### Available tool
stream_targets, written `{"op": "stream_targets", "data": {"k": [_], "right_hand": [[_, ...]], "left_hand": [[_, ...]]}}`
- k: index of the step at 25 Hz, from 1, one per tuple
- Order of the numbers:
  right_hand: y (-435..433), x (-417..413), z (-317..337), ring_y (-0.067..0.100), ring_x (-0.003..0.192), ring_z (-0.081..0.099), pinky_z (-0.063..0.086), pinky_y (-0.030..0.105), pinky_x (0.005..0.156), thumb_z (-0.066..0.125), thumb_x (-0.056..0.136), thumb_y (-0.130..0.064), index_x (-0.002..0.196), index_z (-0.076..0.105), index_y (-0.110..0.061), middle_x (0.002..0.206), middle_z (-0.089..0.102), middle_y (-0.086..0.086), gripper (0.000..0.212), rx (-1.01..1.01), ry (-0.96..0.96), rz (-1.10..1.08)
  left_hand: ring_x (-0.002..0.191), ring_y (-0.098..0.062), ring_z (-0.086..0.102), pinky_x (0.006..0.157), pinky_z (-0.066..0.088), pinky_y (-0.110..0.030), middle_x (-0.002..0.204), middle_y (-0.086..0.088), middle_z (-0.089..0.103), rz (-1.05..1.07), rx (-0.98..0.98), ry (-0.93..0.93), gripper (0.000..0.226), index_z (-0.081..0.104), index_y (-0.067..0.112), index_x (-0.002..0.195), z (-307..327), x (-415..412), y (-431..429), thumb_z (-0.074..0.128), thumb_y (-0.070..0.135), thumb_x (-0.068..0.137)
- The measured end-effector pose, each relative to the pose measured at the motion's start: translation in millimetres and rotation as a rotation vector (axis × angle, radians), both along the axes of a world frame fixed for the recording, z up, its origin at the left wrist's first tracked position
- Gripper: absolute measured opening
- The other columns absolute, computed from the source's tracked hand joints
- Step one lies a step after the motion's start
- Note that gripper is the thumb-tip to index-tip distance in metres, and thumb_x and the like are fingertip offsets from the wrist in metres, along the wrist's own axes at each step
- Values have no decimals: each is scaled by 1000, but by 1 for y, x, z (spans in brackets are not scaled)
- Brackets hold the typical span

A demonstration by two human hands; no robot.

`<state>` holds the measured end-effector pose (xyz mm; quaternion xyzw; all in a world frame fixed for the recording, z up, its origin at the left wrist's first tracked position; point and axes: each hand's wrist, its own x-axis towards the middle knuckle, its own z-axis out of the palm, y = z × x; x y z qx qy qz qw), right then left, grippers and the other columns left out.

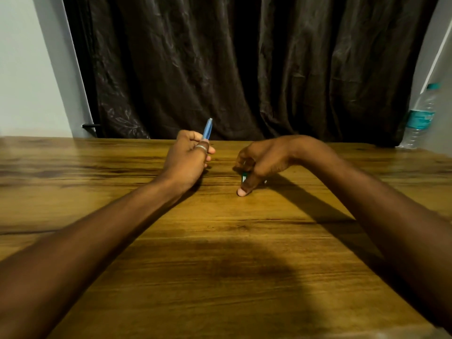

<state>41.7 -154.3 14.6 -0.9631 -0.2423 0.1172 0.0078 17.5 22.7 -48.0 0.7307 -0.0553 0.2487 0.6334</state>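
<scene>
My left hand (187, 156) is curled round a blue pen (207, 128), which sticks up and away from the fist, above the far middle of the wooden table (220, 253). A ring sits on one finger of that hand. To its right, my right hand (261, 160) is bent down at the wrist with its fingers curled over a small green and white object (244, 177) lying on the table. The thumb tip presses the wood in front of it. Most of that object is hidden under the hand.
A dark brown curtain (244, 69) hangs just behind the table's far edge. A clear plastic water bottle (421, 116) with a teal label and cap stands at the far right corner. White walls flank the curtain.
</scene>
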Motion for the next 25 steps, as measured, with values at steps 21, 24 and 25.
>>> {"op": "stream_targets", "data": {"k": [21,24,25], "right_hand": [[13,-23,-37,24,118,55,39,47,103,67,66,-67,152,24,-10,130,59,6,111,486,-792,82],[15,-25,-36,22,118,55,40,44,101,69,66,-71,151,29,-12,134,56,6,110,453,-818,105],[14,-24,-34,21,121,54,41,44,102,72,66,-70,150,31,-15,137,55,5,109,440,-764,100]], "left_hand": [[52,-7,62,41,43,-15,70,-2,71,-189,43,267,15,76,11,97,13,-27,-4,76,22,86],[63,-11,67,48,50,-18,83,-9,74,-182,30,258,17,76,11,101,13,-27,-2,76,18,86],[64,-11,67,49,50,-17,84,-10,74,-173,38,254,17,76,12,102,14,-29,-2,76,18,86]]}}
